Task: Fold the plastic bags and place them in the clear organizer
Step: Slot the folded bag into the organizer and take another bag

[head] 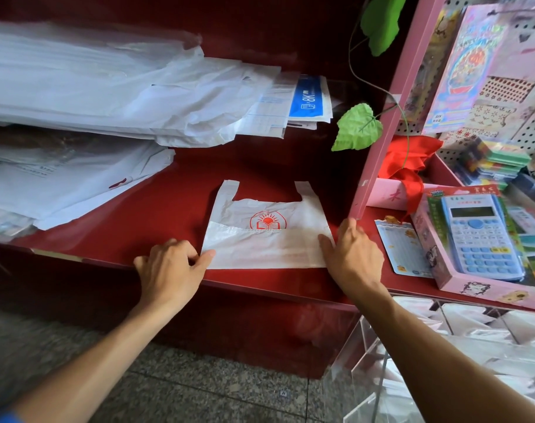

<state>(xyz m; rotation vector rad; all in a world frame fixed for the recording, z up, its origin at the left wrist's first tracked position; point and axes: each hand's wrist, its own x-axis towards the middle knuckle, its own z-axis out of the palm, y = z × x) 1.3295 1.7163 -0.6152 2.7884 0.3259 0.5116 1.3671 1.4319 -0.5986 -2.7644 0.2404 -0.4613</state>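
A white plastic bag with a red sun-and-book logo lies flat on the red shelf, its lower part folded up over the logo's bottom, handles pointing away. My left hand pinches the bag's lower left corner. At the bag's right edge, my right hand rests with the thumb pressing on the plastic. The clear organizer stands at the lower right, below the shelf, with folded white bags in its compartments.
Stacks of white plastic bags and paper packs fill the shelf's left and back. A pink rack post rises right of the bag. A blue calculator in a pink box, a card and green fake leaves sit to the right.
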